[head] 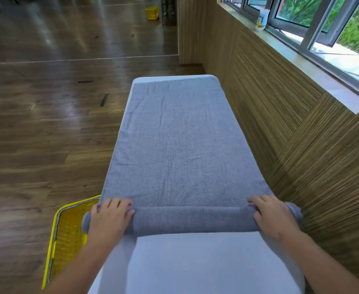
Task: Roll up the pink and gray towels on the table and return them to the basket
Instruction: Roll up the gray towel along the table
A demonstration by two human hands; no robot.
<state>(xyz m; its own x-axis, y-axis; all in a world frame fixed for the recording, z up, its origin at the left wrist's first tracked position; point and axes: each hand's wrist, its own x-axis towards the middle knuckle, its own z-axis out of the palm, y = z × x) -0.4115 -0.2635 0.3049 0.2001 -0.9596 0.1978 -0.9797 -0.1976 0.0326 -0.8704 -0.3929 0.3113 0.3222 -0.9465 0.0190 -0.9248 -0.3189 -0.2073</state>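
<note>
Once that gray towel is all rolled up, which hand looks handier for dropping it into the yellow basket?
Probably the left hand. The yellow basket sits on the floor at the table's left side, just below that hand, while the right hand is at the roll's far end, beside the wall. Both hands now rest on the gray towel.

1. No text, number or sign can be read anywhere.
2. The white plastic bottle with a yellow label (262, 19) on the window sill has printing, but it is too blurred to read.

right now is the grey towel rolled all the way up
No, the grey terry towel has only a short roll under both hands, the rest lying flat.
</note>
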